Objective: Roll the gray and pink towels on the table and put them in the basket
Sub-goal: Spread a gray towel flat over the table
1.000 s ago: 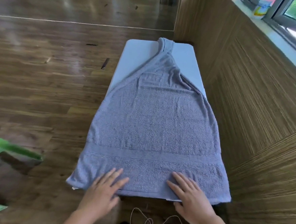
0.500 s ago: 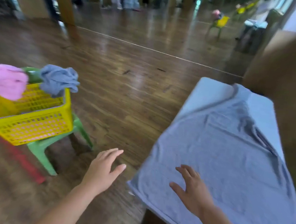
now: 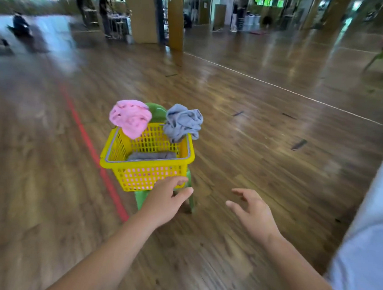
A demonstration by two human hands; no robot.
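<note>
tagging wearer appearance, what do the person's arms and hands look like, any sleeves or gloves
Both are bare. The left hand and right hand wear no gloves, and no ring, watch or wristband shows. The forearms are uncovered down to the frame edge, no sleeve in view. Blur could hide small marks.

One head-worn wide-angle camera looks forward and down across the wooden floor, facing the nearby yellow basket centrally.

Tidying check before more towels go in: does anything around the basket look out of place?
Yes. A pink towel and a gray towel hang crumpled over the far edge of the yellow basket, not rolled inside it.
</note>
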